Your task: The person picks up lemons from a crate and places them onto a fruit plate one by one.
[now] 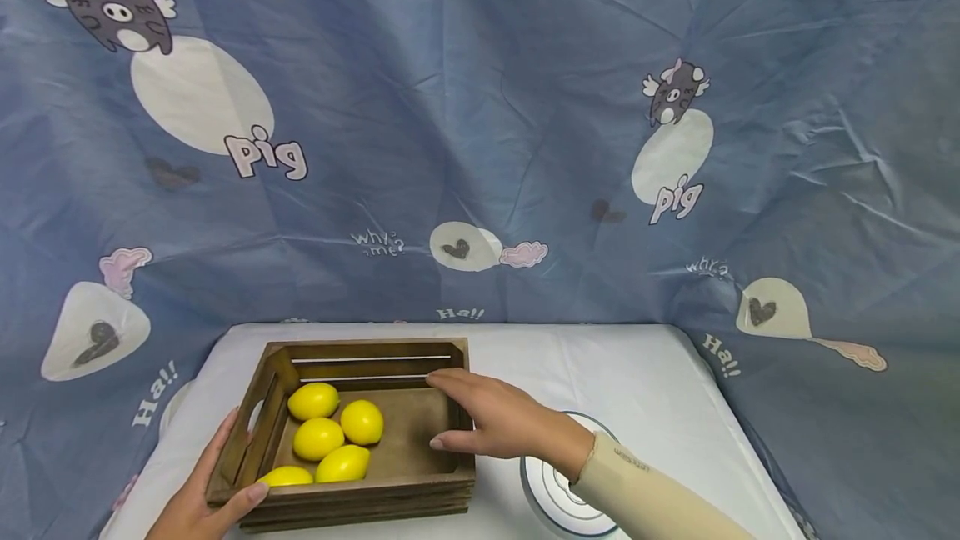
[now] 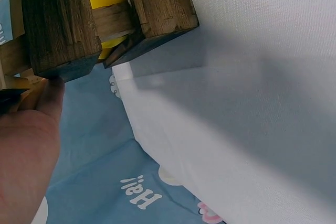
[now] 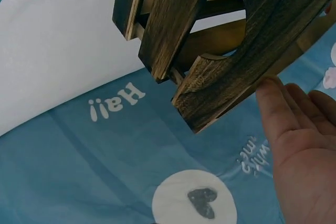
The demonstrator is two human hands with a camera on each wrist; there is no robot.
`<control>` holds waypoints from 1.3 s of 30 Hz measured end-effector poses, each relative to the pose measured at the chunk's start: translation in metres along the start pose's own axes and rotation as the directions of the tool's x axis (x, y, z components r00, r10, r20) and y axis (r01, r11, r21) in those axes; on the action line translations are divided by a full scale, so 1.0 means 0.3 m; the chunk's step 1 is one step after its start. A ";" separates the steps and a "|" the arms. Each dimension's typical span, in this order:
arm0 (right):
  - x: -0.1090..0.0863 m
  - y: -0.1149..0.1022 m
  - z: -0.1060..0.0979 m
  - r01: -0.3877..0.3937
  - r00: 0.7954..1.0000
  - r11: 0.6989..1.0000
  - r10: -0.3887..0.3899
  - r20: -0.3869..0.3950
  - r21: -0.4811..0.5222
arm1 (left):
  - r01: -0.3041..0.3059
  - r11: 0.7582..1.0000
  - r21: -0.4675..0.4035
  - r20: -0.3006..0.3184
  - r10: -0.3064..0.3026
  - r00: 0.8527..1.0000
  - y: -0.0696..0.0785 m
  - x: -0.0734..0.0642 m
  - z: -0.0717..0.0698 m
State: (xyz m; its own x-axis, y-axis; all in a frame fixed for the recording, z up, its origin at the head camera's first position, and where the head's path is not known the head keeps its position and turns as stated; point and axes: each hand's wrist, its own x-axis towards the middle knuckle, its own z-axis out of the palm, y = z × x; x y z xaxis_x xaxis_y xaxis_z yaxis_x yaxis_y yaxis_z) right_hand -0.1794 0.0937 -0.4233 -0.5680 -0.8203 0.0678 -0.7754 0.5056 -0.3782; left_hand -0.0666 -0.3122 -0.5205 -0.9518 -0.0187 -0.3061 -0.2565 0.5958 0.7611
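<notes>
A brown slatted wooden crate [image 1: 360,494] stands on the white table, with several yellow lemons [image 1: 318,440] gathered toward its left half. At its left end my left hand [image 1: 202,482] grips the front corner, thumb over the rim beside the nearest lemon and fingers along the outer side. The left wrist view shows the hand against the crate's dark slats [image 2: 60,24]. My right hand [image 1: 502,419] reaches over the crate's right end, fingers and thumb extended and spread apart. In the right wrist view, its fingers lie at the rim of the end panel [image 3: 236,77].
A white round plate [image 1: 536,490] with a blue rim and concentric rings lies right of the crate, partly covered by my right forearm. White cloth covers the table [image 1: 675,423]. A blue patterned curtain [image 1: 480,123] hangs behind and around it.
</notes>
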 end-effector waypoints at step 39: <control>0.275 -0.078 0.010 -0.097 0.919 0.978 0.160 0.360 -0.187 | -0.031 0.999 0.031 -0.051 0.032 0.998 0.009 -0.022 0.016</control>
State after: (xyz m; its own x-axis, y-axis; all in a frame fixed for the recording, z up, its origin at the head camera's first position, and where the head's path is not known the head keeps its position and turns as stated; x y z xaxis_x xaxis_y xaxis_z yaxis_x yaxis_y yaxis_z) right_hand -0.2073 0.0133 -0.4116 -0.5467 -0.7693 -0.3307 -0.7544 0.6239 -0.2041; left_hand -0.0601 -0.3066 -0.5193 -0.9670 -0.0402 -0.2518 -0.2217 0.6204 0.7523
